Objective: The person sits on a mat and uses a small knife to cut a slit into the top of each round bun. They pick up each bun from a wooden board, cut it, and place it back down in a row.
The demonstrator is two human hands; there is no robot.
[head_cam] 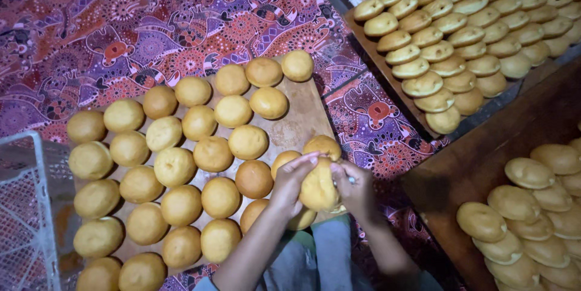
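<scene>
My left hand (292, 181) and right hand (354, 187) clasp one round golden-brown bun (318, 187) between curled fingers. It hovers over the wooden board (296, 122) of buns.

1. There is one view, from a camera worn on the person's head.
2. It looks steeply down, close above the hands and the wooden board (302, 122) of buns.
3. Its edges take in two bun trays on the right and a wire basket (27, 206) on the left.
</scene>
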